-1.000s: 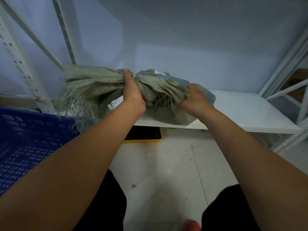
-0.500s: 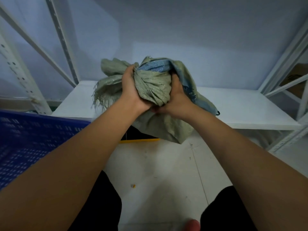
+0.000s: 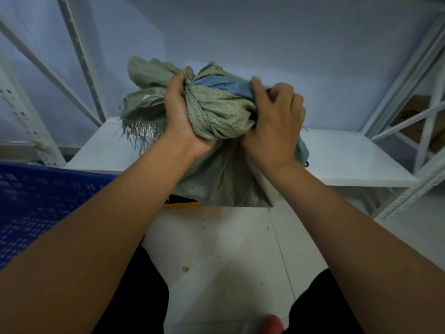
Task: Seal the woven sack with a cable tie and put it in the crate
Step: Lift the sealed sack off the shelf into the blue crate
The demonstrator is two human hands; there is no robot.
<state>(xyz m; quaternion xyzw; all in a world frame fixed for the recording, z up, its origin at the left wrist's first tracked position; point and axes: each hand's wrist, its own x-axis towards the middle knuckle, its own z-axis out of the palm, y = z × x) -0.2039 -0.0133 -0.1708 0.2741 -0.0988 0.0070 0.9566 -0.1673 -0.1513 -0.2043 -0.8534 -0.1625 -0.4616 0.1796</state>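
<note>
A grey-green woven sack (image 3: pixel 221 109) with a blue patch is held up above the front edge of the white shelf (image 3: pixel 349 160). My left hand (image 3: pixel 183 116) grips its bunched neck on the left; the frayed mouth flares out beyond that hand. My right hand (image 3: pixel 274 124) clutches the sack's bulging body on the right. The sack's lower part hangs in front of the shelf edge. The blue perforated crate (image 3: pixel 41 203) stands at the lower left. No cable tie is visible on the neck.
White metal racking posts (image 3: pixel 409 75) and diagonal braces frame both sides of the shelf. Under the shelf lies a yellow-edged black object (image 3: pixel 183 203). Pale floor tiles (image 3: pixel 228 256) spread below, between my knees.
The sack has risen off the shelf and been gathered tighter. My right hand shifted from the sack's near side up onto its right bulge; my left hand keeps the neck.
</note>
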